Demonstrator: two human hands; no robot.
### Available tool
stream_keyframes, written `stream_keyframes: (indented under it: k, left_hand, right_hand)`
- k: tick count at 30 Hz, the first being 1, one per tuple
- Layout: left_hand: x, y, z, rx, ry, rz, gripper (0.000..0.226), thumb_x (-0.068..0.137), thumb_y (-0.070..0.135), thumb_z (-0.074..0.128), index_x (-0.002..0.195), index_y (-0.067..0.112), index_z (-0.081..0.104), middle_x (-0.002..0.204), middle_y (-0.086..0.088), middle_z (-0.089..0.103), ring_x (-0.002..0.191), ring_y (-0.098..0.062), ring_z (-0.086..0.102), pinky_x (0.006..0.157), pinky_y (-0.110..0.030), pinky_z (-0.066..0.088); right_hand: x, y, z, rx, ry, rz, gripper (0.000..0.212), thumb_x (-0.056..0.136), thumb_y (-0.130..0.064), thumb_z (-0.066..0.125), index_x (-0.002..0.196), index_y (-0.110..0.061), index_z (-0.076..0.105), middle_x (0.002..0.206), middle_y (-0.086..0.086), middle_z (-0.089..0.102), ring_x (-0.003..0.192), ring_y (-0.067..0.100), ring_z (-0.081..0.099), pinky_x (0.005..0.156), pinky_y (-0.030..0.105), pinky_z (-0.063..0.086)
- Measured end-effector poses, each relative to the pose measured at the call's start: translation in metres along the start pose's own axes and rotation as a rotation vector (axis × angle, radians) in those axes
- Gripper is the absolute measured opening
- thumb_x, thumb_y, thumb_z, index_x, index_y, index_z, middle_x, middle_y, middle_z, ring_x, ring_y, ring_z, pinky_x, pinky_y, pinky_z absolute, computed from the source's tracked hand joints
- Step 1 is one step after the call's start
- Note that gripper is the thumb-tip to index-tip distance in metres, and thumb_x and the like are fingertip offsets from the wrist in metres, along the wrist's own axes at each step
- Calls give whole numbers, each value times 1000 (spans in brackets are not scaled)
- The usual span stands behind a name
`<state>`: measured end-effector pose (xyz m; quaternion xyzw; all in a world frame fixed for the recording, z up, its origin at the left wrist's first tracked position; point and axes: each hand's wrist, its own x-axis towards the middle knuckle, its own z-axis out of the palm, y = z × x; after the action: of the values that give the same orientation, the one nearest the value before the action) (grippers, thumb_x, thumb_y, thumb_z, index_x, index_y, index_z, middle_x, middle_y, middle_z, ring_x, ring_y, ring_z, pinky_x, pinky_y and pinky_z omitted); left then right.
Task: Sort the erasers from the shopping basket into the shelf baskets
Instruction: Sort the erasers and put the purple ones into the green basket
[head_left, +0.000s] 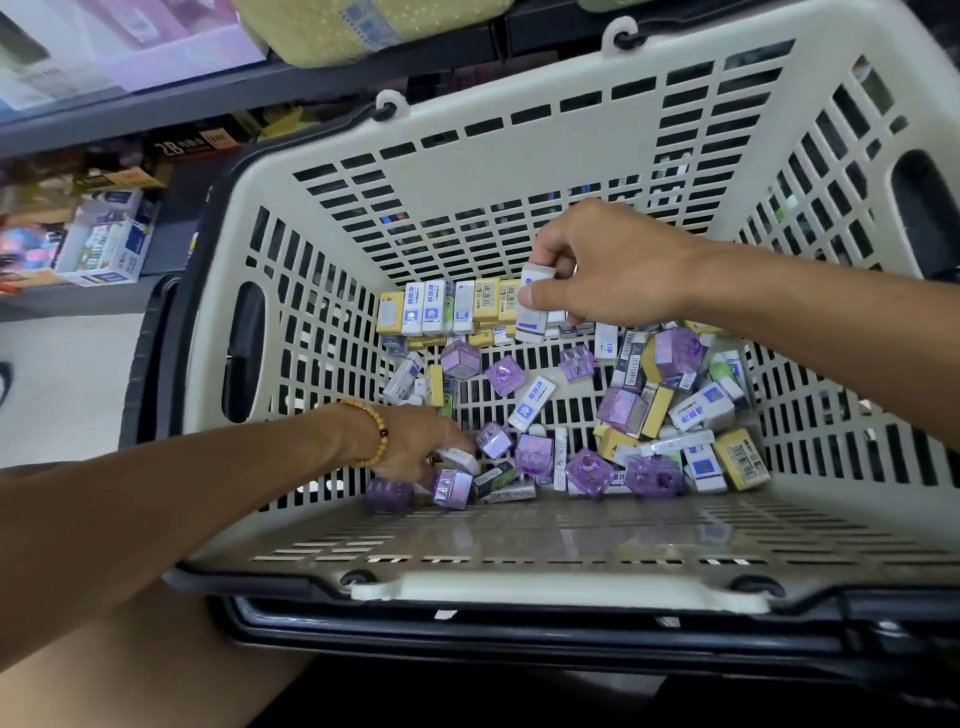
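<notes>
shopping basket holds all erasers, loose on its floor, none sorted yet | right hand pinching stack of white erasers above far row | left hand fingers curled on white eraser by near wall | risk: stack held only by thumb pinch, could slip and scatter on lift

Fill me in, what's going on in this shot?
A person is picking erasers out of a cream slotted plastic shopping basket. The right hand pinches a small stack of white-and-blue sleeved erasers lifted above the pile. The left hand, wearing a beaded bracelet, reaches into the near corner and grips another white eraser. Many white, yellow and clear purple cube erasers still lie in the basket.
</notes>
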<state>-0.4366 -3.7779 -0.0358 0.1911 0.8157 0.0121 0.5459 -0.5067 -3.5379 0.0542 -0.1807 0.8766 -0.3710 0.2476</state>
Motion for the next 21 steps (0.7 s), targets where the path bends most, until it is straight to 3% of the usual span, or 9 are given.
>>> stream_keyframes:
  k: [4, 6, 9, 12, 16, 19, 21]
  left_hand:
    - [0, -3, 0, -124, 72, -22, 26, 90, 16, 66, 112, 28, 67, 126, 8, 62, 118, -20, 58, 99, -34, 49]
    - [-1, -1, -3, -133, 47, -43, 35, 89, 12, 67, 122, 23, 64, 130, 6, 57, 121, -18, 55, 100, -28, 46]
    - [-10, 5, -14, -225, 43, -15, 33, 87, 15, 70, 119, 19, 66, 122, 0, 65, 112, -19, 61, 99, -35, 50]
    - [-29, 12, -26, -377, 117, -11, 19, 88, 14, 68, 105, 20, 67, 98, -1, 70, 90, -24, 69, 78, -38, 59]
    - [-62, 18, -33, -763, 264, -40, 18, 89, 10, 65, 107, 12, 66, 95, -6, 70, 78, -21, 73, 63, -29, 59]
    - [-85, 20, -29, -1111, 425, -134, 12, 85, 12, 68, 97, 14, 65, 86, -8, 73, 59, -15, 69, 53, -19, 54]
    - [-96, 21, -26, -1346, 487, -193, 13, 83, 12, 68, 96, 10, 66, 79, -12, 74, 50, -13, 62, 48, -22, 56]
  right_hand:
    - [0, 1, 0, -2, 1, 7, 16, 91, -30, 68, 86, -15, 68, 78, 4, 69, 77, 18, 70, 61, 24, 48]
    - [1, 1, -1, 0, 1, 9, 15, 91, -30, 68, 85, -16, 68, 78, 3, 68, 77, 18, 70, 59, 23, 46]
    - [2, 0, -2, 0, -5, 20, 16, 92, -30, 67, 85, -16, 67, 77, 5, 69, 77, 19, 71, 54, 24, 44]
    - [3, 0, -3, 57, -24, 43, 16, 93, -29, 65, 82, -18, 63, 74, 6, 69, 72, 18, 72, 59, 31, 57]
    - [7, 4, 0, 152, -54, 84, 15, 94, -31, 62, 90, -17, 64, 77, 6, 71, 69, 17, 72, 71, 40, 61]
    - [17, 9, 8, 185, -49, 134, 19, 96, -28, 61, 88, -11, 66, 74, 5, 71, 62, 12, 68, 70, 42, 60]
    - [28, 9, 16, 206, -58, 174, 21, 99, -25, 56, 91, -8, 66, 80, 9, 71, 60, 11, 66, 64, 37, 60]
